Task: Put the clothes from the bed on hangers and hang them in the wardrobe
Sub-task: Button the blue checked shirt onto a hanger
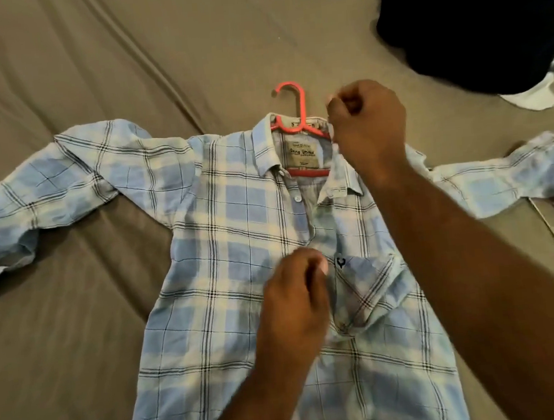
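Pink plastic hanger (pixel 296 124) sat in the collar of the blue plaid shirt (pixel 205 249), flat on the taupe-sheeted bed (pixel 63 345), just beside the right hand (pixel 367 128), its curled fingers pinching that collar. Over the placket the left hand (pixel 293 298) curled, grip unclear. Shoulders wanted seating squarely before any lift.

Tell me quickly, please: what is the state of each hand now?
Left hand: pinches the shirt front.
Right hand: curled at the collar; grip cannot be told.
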A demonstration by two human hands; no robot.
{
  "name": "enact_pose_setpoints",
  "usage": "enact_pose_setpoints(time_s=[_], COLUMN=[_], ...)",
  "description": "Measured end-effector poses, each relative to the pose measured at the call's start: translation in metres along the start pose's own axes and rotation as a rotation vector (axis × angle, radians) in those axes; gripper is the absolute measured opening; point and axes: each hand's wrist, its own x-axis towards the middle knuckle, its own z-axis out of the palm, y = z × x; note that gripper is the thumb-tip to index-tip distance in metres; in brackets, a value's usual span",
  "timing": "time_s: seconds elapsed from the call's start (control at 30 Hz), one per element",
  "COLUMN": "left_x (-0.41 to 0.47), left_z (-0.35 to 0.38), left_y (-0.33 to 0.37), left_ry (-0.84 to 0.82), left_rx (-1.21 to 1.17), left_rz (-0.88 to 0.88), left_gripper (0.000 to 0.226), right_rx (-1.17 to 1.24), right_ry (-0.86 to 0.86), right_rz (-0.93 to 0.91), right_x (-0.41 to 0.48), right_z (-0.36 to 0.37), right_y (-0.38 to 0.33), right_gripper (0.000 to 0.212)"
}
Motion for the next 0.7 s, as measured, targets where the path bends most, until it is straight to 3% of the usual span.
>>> enact_pose_setpoints(time_s=[0.07, 0.17, 0.33, 0.53, 0.63, 0.7], left_x=[0.024, 0.064, 0.108, 0.114, 0.120, 0.123], left_z=[-0.009, -0.015, -0.003, 0.004, 0.007, 0.007], left_y=[-0.007, -0.018, -0.030, -0.028, -0.023, -0.019], left_ry=[0.122, 0.183, 0.095, 0.084, 0.064, 0.043], left_rx=[0.005, 0.106, 0.236, 0.222, 0.246, 0.233], left_rz=[0.003, 0.005, -0.023, -0.157, -0.241, -0.308], left_gripper=[0.009, 0.012, 0.020, 0.009, 0.008, 0.003], right_rx=[0.003, -0.006, -0.044, 0.751, 0.835, 0.830], right_ry=[-0.043, -0.249, -0.286, -0.256, -0.273, -0.271], right_rz=[0.104, 0.261, 0.322, 0.695, 0.724, 0.722], right_x=[-0.042, -0.094, -0.113, -0.106, -0.105, -0.104], right_z=[-0.020, -0.014, 0.018, 0.012, 0.010, 0.010], right_y=[0.009, 0.024, 0.054, 0.074, 0.075, 0.079], right_gripper=[0.029, 0.037, 0.013, 0.008, 0.004, 0.013])
